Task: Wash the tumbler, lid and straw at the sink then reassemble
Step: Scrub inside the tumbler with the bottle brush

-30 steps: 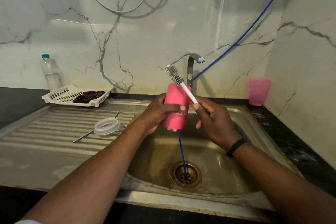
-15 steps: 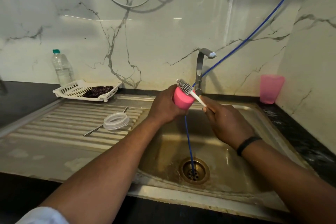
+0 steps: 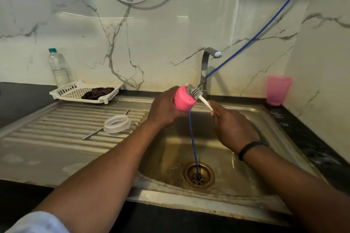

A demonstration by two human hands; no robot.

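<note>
My left hand (image 3: 164,108) grips the pink tumbler (image 3: 183,100) over the sink basin (image 3: 234,181), tilted with its mouth toward the tap. My right hand (image 3: 232,128) holds the white handle of a bottle brush (image 3: 197,94), whose bristles lie at the tumbler's mouth. The clear lid (image 3: 117,124) lies on the ribbed drainboard (image 3: 56,130) to the left. A thin metal straw (image 3: 94,133) lies beside and partly under the lid.
The steel tap (image 3: 205,70) stands behind the tumbler. A blue hose (image 3: 193,138) runs from upper right down into the drain (image 3: 198,175). At back left sit a white basket with a dark cloth (image 3: 85,91) and a water bottle (image 3: 59,68). A pink cup (image 3: 278,90) stands back right.
The tumbler has tipped from upright to mouth facing away, and the brush has come down from above it to its mouth. Both hands shifted slightly toward the tap.
</note>
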